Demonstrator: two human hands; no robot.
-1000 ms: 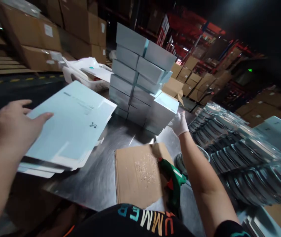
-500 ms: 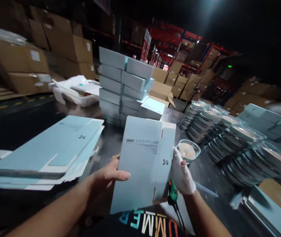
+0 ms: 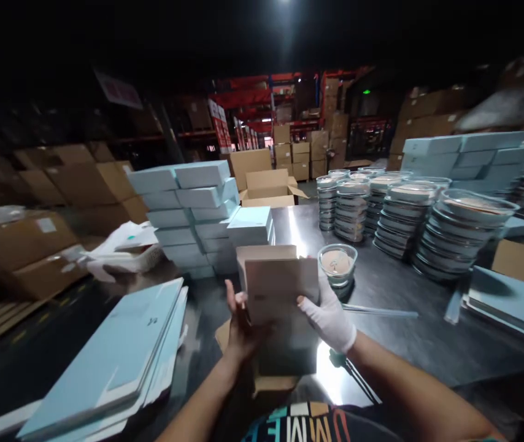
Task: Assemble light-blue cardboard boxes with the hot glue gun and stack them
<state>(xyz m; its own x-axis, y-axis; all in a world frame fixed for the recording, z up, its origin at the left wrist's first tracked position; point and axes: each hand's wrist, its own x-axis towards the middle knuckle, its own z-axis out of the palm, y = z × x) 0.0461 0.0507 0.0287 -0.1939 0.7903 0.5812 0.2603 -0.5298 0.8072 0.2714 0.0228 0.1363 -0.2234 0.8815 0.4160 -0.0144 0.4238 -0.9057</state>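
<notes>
Left hand: bare left hand is gripping the left edge of the carton, fingers curled round it, at centre frame.
Right hand: white-gloved right hand is clamping the carton's right side, thumb lying across its face.
Carton: it is being held upright between both hands above the table, its top flap standing open.
Flat blanks: these are lying stacked at lower left, well apart from the hands.
Box stack: pale blue boxes are sitting piled left of centre, behind the carton.
Bowl: a clear lidded bowl is standing just right of the carton.
Bowl stacks: these are filling the right of the table.
</notes>
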